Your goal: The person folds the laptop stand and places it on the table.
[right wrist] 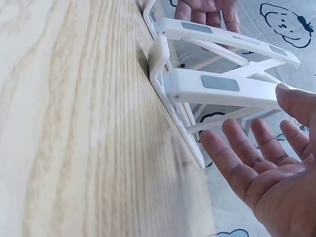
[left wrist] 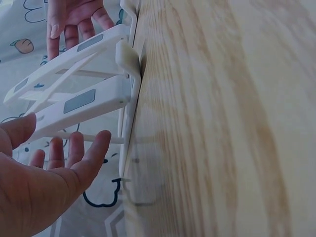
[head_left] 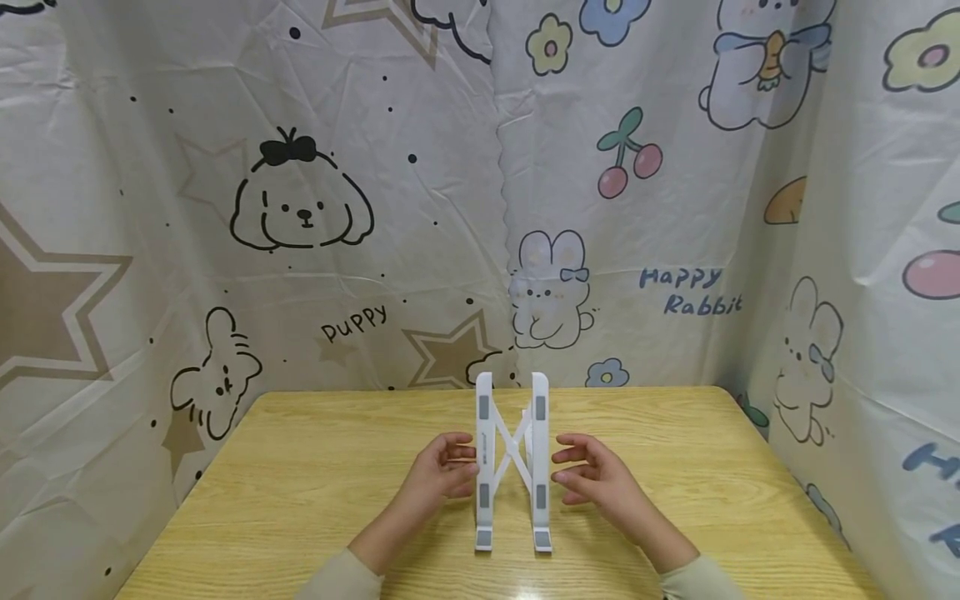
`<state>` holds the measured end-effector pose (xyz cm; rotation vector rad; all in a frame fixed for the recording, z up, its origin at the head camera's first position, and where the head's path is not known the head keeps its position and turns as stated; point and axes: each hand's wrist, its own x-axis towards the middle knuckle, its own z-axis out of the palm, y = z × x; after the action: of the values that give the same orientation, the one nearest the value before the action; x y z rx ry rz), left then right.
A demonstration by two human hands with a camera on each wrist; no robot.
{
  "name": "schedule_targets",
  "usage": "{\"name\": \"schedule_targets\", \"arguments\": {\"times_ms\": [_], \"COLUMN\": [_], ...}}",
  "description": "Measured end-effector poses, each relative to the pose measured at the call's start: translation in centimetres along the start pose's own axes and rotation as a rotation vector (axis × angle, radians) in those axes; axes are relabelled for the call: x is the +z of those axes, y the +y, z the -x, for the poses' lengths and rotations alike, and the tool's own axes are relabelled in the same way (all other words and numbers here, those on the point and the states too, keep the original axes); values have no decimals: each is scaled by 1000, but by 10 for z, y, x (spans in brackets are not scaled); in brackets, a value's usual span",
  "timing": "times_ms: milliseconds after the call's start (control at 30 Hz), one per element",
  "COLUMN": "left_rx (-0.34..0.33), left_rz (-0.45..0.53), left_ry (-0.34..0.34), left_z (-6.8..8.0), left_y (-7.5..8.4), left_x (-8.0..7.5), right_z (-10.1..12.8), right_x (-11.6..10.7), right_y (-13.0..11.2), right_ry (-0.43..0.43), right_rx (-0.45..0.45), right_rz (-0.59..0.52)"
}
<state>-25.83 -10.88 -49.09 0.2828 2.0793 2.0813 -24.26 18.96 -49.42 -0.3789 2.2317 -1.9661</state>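
A white folding laptop stand (head_left: 484,458) stands unfolded on the table, its two sloping bars joined by crossed struts and fitted with grey pads. To the left of it is my left hand (head_left: 442,468), fingers spread and loosely bent; in the left wrist view the thumb (left wrist: 22,129) lies at the near bar, contact unclear. On the other side my right hand (head_left: 592,473) faces the stand with relaxed fingers, a little apart from the bar in the head view. The right wrist view puts that thumb (right wrist: 295,102) close by the bar. Neither hand grips anything.
The stand rests on a light wood-grain table (head_left: 322,467), whose far edge meets a hanging cloth (head_left: 442,250) printed with cartoon animals, stars and flowers. More of this cloth hangs along the left and right sides.
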Motion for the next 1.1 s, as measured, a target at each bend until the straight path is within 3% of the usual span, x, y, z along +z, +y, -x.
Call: {"name": "schedule_targets", "arguments": {"times_ms": [733, 1100], "left_rx": [-6, -12], "left_rz": [19, -4], "left_ry": [16, 37], "left_z": [-2, -2], "left_y": [-7, -7], "left_x": [8, 10], "right_z": [-9, -11], "right_x": [16, 23], "right_y": [6, 5], "right_ry": [26, 106], "right_rx": [30, 77], "right_rz": [-79, -99]}}
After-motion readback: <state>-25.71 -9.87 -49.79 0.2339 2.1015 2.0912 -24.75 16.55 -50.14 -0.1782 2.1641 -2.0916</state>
